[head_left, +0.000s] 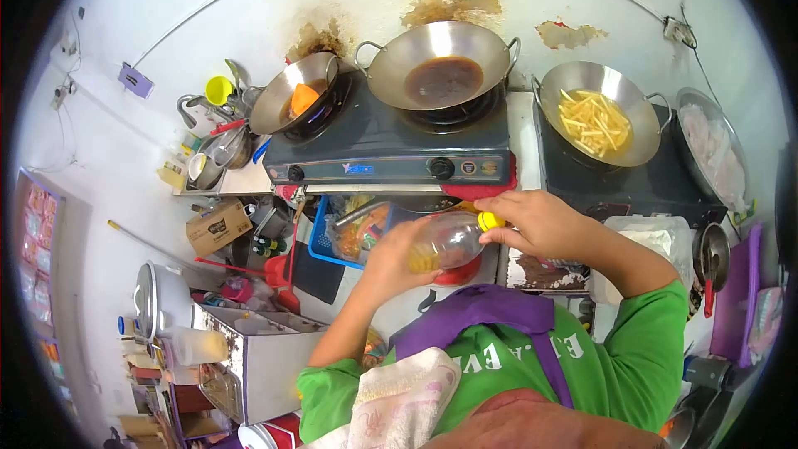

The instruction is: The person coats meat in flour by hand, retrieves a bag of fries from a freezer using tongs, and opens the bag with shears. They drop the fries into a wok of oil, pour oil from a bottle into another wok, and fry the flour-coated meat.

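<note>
A clear plastic bottle lies almost sideways in front of my chest, with some yellowish liquid toward its base. My left hand is wrapped round the bottle's lower part. The fingers of my right hand are closed on the yellow cap at the bottle's neck. Just beyond my hands stands a gas stove. Its middle wok holds dark brown oil, and the left wok has an orange object in it.
On the right burner, a wok holds cut fries in oil. A tray of pale raw pieces stands at the far right. Below the stove are a blue basket and a cardboard box. A white container is near my right forearm.
</note>
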{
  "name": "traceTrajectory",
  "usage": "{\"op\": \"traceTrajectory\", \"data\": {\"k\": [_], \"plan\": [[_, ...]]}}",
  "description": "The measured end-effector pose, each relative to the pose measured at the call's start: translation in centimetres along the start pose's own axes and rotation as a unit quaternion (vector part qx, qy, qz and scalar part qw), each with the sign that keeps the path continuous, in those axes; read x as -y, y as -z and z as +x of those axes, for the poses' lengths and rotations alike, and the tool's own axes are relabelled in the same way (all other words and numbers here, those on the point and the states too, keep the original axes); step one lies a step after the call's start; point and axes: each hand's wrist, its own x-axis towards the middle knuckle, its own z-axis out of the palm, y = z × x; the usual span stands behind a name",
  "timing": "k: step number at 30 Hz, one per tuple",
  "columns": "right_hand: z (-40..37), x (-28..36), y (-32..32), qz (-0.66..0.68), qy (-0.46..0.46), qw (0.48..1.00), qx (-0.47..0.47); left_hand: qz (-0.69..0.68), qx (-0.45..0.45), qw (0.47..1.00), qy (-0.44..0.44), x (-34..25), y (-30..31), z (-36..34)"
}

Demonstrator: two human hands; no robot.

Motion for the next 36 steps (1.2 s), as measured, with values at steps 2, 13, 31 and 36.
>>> {"op": "traceTrajectory", "data": {"k": [2,13,31,36], "plan": [[-0.5,-1.6,-0.5,0.005,0.066,0.997,-0.029,0.019,0.006,1.000,0.001,-0.4,-0.5,0.2],[-3.5,-3.4,1.8,0.096,0.162,0.971,-0.144,0.066,-0.003,0.998,-0.024,-2.2,0.5,2.9],[-10.0,-5.1,-4.5,0.220,0.023,0.972,-0.076,0.398,-0.048,0.900,0.170,6.5,8.8,12.8],[-10.6,-5.8,-6.3,0.241,0.004,0.968,-0.068,0.460,-0.022,0.865,0.199,6.3,9.3,14.3]]}}
